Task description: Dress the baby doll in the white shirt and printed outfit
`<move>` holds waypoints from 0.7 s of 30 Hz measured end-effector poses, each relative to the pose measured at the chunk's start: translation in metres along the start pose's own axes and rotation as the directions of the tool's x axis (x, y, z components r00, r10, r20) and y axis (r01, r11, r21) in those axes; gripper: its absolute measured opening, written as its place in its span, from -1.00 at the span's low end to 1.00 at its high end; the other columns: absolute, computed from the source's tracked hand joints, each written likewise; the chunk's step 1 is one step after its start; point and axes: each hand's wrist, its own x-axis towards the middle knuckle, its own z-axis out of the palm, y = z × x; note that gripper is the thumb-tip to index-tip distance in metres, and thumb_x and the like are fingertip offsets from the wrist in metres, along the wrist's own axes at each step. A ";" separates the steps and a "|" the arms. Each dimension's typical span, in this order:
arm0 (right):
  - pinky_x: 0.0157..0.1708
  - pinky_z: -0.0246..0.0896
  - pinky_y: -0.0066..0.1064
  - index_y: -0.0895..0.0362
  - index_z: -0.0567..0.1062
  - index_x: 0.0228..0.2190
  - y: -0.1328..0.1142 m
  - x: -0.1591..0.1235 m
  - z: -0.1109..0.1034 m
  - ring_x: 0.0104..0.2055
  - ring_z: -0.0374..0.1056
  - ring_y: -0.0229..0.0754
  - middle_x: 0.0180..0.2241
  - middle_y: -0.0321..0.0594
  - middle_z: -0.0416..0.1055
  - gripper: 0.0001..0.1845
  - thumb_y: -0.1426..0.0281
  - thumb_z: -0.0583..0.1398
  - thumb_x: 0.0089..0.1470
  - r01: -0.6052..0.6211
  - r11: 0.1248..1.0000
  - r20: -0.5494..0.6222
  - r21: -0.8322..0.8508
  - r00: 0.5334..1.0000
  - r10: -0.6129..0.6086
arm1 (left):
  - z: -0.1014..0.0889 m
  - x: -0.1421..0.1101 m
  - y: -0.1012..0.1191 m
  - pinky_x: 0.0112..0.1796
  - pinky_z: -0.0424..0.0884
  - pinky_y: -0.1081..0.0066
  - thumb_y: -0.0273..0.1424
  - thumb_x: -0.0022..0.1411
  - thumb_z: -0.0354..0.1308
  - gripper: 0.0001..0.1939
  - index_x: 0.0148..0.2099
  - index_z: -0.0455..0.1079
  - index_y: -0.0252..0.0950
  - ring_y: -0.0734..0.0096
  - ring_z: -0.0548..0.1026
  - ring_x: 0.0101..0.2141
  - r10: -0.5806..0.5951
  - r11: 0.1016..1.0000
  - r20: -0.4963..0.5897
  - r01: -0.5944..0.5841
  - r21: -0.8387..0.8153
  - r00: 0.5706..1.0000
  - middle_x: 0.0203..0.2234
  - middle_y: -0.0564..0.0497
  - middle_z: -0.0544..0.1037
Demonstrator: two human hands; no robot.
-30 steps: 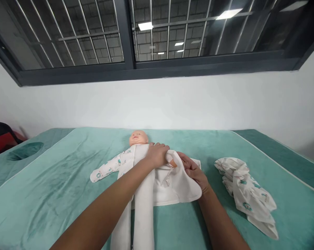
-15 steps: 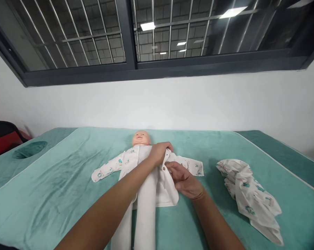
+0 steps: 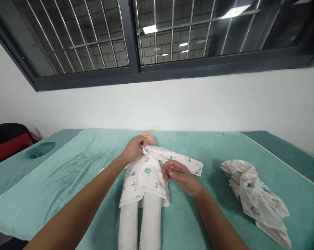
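A baby doll (image 3: pixel 149 138) lies on its back, legs toward me, its face partly behind my left hand. It wears a white baby shirt (image 3: pixel 147 177) with small teal prints, one front panel lying across the chest. My left hand (image 3: pixel 134 147) pinches the edge of that panel at the neck, on the doll's left-hand side as I see it. My right hand (image 3: pixel 181 175) rests at the shirt's right side, below the sleeve, fingers loosely curved and apart, with nothing visibly gripped. The doll's white legs (image 3: pixel 150 222) stretch out below the hem. My left arm covers most of the other sleeve.
Crumpled printed white clothing (image 3: pixel 256 201) lies to the right on the teal-covered bed (image 3: pixel 75 166). A hole (image 3: pixel 40 150) opens in the bed's left end. A red and black object (image 3: pixel 10 144) stands beyond it. Behind are a white wall (image 3: pixel 157 107) and a barred window.
My left hand has moved left to the doll's neck, bringing the shirt's open panel across the chest. My right hand has stayed at the side and loosened from the panel's edge.
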 end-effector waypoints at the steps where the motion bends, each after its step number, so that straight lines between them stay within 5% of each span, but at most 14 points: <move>1: -0.32 0.19 -0.40 0.13 0.52 -0.25 0.001 0.001 0.000 -0.36 0.31 -0.25 -0.31 -0.19 0.44 -0.75 0.24 0.30 0.07 0.003 1.000 -0.042 -0.026 0.999 -0.004 | 0.001 -0.003 -0.003 -0.18 0.35 0.35 -0.56 0.11 -0.05 -0.86 -0.41 0.27 -0.26 0.35 0.40 -0.23 0.004 1.000 -0.012 -0.004 0.022 1.000 -0.34 0.03 0.48; 8: -0.49 0.08 -0.45 0.14 0.47 -0.41 0.015 0.010 -0.005 -0.55 0.24 -0.33 -0.51 -0.31 0.41 -0.64 0.09 0.19 0.15 -0.139 0.947 -0.200 -0.291 0.976 0.082 | -0.002 -0.024 -0.006 -0.33 0.24 0.37 -0.45 0.28 -0.10 -0.86 -0.25 0.29 -0.23 0.32 0.41 -0.28 -0.122 0.986 -0.105 0.133 0.102 0.987 -0.24 0.00 0.47; 12: -0.52 0.07 -0.45 0.14 0.39 -0.55 0.021 0.012 -0.005 -0.58 0.22 -0.31 -0.58 -0.32 0.37 -0.51 0.02 0.10 0.19 -0.219 0.867 -0.231 -0.449 0.965 0.124 | -0.005 -0.053 0.008 -0.42 0.25 0.40 -0.10 0.26 0.03 -0.66 -0.01 0.24 -0.16 0.33 0.46 -0.40 -0.258 0.963 0.032 0.260 -0.070 0.966 -0.38 0.08 0.51; 16: -0.56 0.03 -0.44 0.12 0.32 -0.61 0.023 0.011 -0.004 -0.63 0.15 -0.32 -0.64 -0.37 0.29 -0.48 0.02 0.05 0.21 -0.267 0.787 -0.310 -0.557 0.945 0.101 | 0.001 -0.087 0.021 -0.41 0.28 0.38 -0.17 0.24 0.05 -0.60 0.10 0.22 -0.13 0.30 0.46 -0.41 -0.285 0.918 0.135 0.311 -0.248 0.949 -0.46 0.10 0.48; 21: -0.37 0.14 -0.38 0.10 0.35 -0.62 0.027 0.012 -0.009 -0.47 0.27 -0.21 -0.58 -0.32 0.35 -0.50 0.06 0.04 0.22 -0.274 0.631 -0.438 -0.726 0.891 -0.116 | 0.014 -0.126 0.030 -0.43 0.33 0.42 -0.21 0.24 0.03 -0.64 0.07 0.22 -0.14 0.40 0.42 -0.48 -0.312 0.597 0.310 0.439 -0.672 0.898 -0.48 0.12 0.45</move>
